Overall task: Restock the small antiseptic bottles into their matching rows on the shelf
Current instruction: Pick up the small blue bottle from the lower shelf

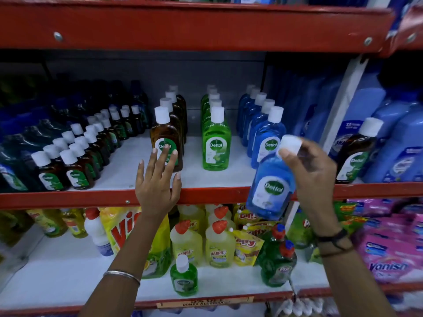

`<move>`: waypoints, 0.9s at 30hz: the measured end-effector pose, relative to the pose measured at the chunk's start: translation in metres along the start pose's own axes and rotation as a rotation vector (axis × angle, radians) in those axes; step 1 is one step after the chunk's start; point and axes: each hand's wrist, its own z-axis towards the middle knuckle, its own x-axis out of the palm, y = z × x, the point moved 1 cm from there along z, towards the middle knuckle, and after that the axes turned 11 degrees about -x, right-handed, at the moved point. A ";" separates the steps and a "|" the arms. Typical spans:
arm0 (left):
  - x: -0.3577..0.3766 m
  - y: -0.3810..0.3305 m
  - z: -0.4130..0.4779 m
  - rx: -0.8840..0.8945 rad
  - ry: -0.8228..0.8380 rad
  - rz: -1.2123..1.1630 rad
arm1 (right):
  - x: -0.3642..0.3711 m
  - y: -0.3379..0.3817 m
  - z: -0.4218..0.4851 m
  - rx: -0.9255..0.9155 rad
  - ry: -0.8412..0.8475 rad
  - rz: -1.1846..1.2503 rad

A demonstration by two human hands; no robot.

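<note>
My right hand (pixel 313 177) grips a blue antiseptic bottle (pixel 271 188) by its white cap, holding it tilted in front of the shelf edge, just below the blue row (pixel 266 133). My left hand (pixel 158 179) is open with fingers spread, its fingertips on the label of the front brown bottle (pixel 166 138) in the brown row. A green row (pixel 215 138) stands between the brown and blue rows. One small green bottle (pixel 183 279) stands alone on the lower shelf near its front edge. A lone brown bottle (pixel 357 152) stands at the right among blue packs.
Two rows of smaller brown bottles (pixel 75 161) fill the shelf's left side. The red shelf lip (pixel 217 195) runs below the rows. Yellow cleaner bottles (pixel 219 245), green bottles (pixel 278 259) and pink packs (pixel 389 255) crowd the lower shelf.
</note>
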 end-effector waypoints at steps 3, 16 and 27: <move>0.000 0.000 0.001 0.001 0.001 0.002 | -0.004 0.000 0.038 -0.085 -0.069 -0.055; 0.002 0.001 -0.001 -0.008 -0.024 0.015 | 0.002 -0.071 0.053 -0.005 -0.008 -0.195; 0.002 0.002 -0.001 -0.018 -0.011 0.023 | 0.002 -0.071 0.042 0.063 -0.036 -0.206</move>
